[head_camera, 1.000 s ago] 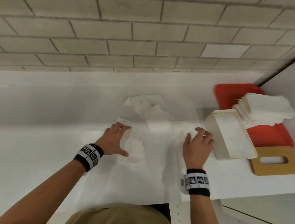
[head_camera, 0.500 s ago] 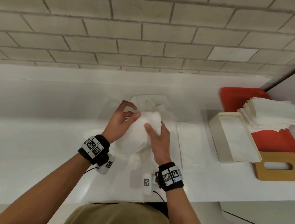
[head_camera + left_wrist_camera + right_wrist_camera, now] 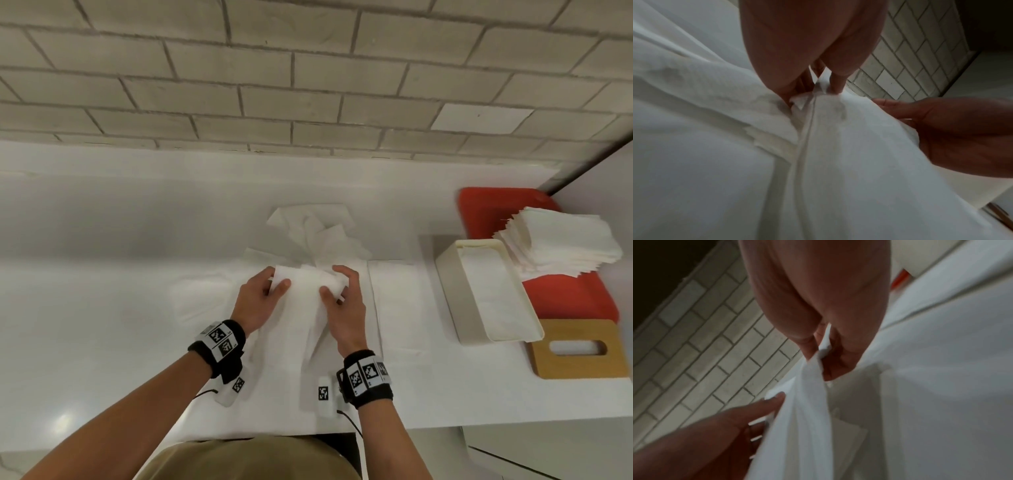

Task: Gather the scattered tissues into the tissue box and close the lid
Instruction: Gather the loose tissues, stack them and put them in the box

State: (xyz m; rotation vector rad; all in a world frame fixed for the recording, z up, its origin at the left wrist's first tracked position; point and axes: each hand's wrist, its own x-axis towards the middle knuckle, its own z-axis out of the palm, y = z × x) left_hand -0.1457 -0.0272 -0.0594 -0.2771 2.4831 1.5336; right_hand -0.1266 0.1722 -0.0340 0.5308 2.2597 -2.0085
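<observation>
- Head view looks steeply down from above at the white countertop (image 3: 102, 308), facing the grey brick wall (image 3: 308, 68).
- Each wrist view looks along its own hand, very close.
- All three share the bunched white tissue sheet (image 3: 308, 284).

A white tissue (image 3: 310, 284) is lifted off the white counter, stretched and creased between two hands, its lower part hanging in folds. More tissues (image 3: 317, 229) lie crumpled just behind it, and a flat one (image 3: 394, 291) lies to its right. The cream tissue box (image 3: 486, 291) stands open further right, its wooden slotted lid (image 3: 579, 349) flat beside it.
</observation>
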